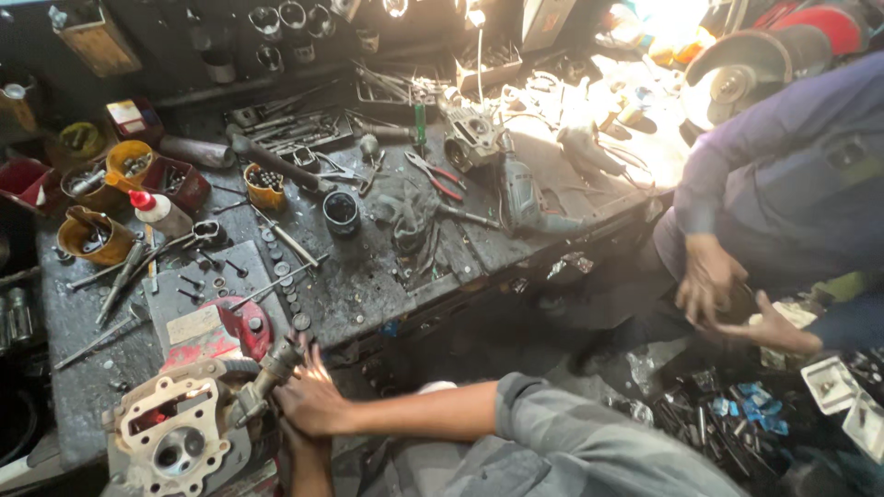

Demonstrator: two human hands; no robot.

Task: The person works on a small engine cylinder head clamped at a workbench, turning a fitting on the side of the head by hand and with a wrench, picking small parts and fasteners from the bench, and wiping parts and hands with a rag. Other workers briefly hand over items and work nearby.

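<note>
A grimy engine cylinder head [170, 433] with a pale gasket face lies at the near left corner of the bench. A stubby metal fitting [273, 366] sticks out of its right side. My right hand [311, 400], reaching in from the right on a grey sleeve, is closed around the base of that fitting. My left hand [296, 440] comes up from the bottom edge and sits under the right hand against the cylinder head. Its fingers are hidden.
The dark workbench [368, 285] is strewn with bolts, washers, pliers [435, 175], a power drill [525, 198], a black cup [341, 212], yellow pots of parts [95, 236] and a red cover [230, 329]. A person in a blue shirt [783, 175] stands right, hands [709, 276] together. Loose parts litter the floor [727, 414].
</note>
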